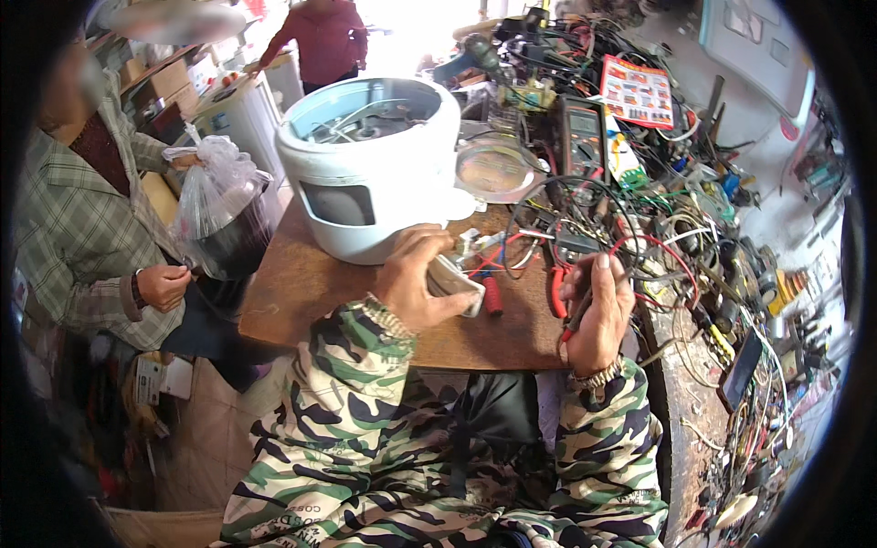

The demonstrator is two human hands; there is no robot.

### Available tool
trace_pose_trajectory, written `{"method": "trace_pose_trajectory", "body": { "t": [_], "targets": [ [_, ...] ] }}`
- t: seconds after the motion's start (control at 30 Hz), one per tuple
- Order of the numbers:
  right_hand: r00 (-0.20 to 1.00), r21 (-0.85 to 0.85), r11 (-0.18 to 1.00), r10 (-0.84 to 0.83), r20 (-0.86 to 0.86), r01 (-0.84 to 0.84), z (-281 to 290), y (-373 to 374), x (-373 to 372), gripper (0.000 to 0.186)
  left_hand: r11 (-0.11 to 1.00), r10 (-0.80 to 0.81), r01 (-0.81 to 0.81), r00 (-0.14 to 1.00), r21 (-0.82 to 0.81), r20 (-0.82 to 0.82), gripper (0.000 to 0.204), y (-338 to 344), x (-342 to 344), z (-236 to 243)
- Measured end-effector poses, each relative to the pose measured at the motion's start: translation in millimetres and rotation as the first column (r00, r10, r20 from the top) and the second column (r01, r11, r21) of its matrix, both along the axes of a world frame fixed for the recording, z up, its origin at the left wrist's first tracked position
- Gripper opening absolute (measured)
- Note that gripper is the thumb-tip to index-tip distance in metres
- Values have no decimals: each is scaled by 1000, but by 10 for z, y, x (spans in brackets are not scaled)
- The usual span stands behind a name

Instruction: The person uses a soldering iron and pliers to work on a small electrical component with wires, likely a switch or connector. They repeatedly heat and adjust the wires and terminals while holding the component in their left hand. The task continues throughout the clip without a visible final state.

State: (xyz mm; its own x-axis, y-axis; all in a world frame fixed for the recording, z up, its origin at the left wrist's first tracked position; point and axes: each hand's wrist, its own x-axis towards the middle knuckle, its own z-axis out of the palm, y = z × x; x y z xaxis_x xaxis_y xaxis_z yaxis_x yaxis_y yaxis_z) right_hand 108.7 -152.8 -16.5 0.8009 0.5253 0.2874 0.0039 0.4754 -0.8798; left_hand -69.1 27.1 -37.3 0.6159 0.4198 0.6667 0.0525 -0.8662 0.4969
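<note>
My left hand (413, 283) grips a curved white plastic panel (454, 285) between thumb and fingers, above the wooden table (301, 306). Just beyond it stands a white round appliance housing (365, 173), its open top showing wires and metal parts inside. My right hand (600, 310) is closed around a slim dark pen-like tool (575, 321) with a red end; its exact kind is unclear. Red-handled pliers (556, 290) lie beside that hand. Between my hands rests a short red handle (493, 296), near several red and white wires (512, 256).
Tangled cables and parts (681, 215) heap up along the right. A multimeter (582, 137) and a red printed sheet (638, 91) lie there. At left a person in a checked jacket (119, 183) holds a bagged dark pot (228, 228); another person (320, 41) stands behind.
</note>
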Motion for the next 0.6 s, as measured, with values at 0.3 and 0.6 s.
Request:
{"method": "trace_pose_trajectory", "body": {
  "t": [0.3,0.6],
  "targets": [
    [984,-5,999,-32,174,34,-387,104,-30,11,993,46,-59,992,106,117,74,-141,154,-70],
    [782,-391,899,97,616,196,-264,-201,116,25,995,65,-73,991,64,114,70,-196,158,-51]
  ]
}}
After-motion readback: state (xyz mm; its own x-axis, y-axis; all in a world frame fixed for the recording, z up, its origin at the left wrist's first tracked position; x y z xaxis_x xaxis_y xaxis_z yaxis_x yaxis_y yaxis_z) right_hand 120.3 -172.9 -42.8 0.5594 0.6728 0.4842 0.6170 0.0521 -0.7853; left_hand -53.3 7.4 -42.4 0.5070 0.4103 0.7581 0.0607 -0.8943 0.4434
